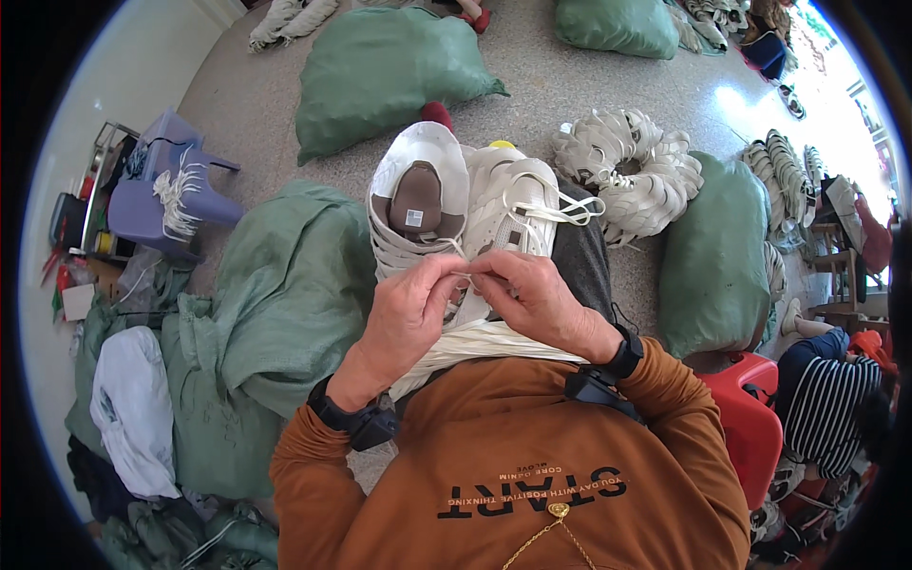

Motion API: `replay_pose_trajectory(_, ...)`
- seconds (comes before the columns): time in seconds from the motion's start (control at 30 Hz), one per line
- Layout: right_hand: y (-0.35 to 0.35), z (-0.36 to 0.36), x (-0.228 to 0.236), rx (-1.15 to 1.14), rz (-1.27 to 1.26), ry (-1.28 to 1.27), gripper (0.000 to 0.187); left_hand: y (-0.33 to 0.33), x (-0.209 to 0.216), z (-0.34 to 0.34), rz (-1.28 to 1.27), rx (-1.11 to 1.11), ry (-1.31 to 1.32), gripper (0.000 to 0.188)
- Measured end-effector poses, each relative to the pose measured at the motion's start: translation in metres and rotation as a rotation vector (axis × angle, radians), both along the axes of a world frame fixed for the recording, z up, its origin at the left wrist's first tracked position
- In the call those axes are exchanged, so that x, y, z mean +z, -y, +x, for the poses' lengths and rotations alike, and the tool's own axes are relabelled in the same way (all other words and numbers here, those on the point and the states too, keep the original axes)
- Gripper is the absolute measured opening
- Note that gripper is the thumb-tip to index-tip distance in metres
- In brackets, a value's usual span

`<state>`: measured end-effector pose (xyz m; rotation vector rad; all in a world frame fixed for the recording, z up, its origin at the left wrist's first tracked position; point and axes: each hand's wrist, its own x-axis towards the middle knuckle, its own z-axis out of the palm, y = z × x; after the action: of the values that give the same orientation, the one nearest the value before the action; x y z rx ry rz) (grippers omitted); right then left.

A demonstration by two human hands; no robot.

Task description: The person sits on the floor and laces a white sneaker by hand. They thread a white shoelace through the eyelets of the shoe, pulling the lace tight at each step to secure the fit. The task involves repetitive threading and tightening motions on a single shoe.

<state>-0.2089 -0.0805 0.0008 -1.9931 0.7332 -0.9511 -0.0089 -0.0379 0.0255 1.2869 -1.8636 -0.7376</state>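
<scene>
My left hand [410, 302] and my right hand [540, 302] meet over my lap, thumbs and fingertips pinched together. Between them runs a thin white shoelace [464, 276], mostly hidden by the fingers. Just beyond the right hand lies a white sneaker upper [486, 185] with a loose lace loop [581, 211] on its right. To its left, past the left hand, sits a stack of nested white uppers [418, 152], the top one showing a brown tongue [415, 198]. A bundle of white laces [456, 348] lies across my lap below the hands.
Curved stacks of white uppers [622, 171] rest on the floor beyond my right knee. Green sacks [285, 256] lie at left, another [717, 256] at right. A purple stool [157, 204] holds laces; a red chair [750, 418] and another person [826, 408] are at right.
</scene>
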Motion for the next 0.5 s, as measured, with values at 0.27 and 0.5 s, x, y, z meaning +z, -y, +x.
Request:
replay_pose_trajectory(0.27,-0.009,-0.02,0.0,-0.071,-0.03,0.028,0.016,0.011,0.01,-0.015,-0.021,-0.108,-0.043,0.011)
replay_pose_trajectory(0.5,-0.012,-0.045,0.022,-0.067,0.209,0.089,0.014,0.068,-0.102,-0.06,-0.283,0.163,0.365,0.072)
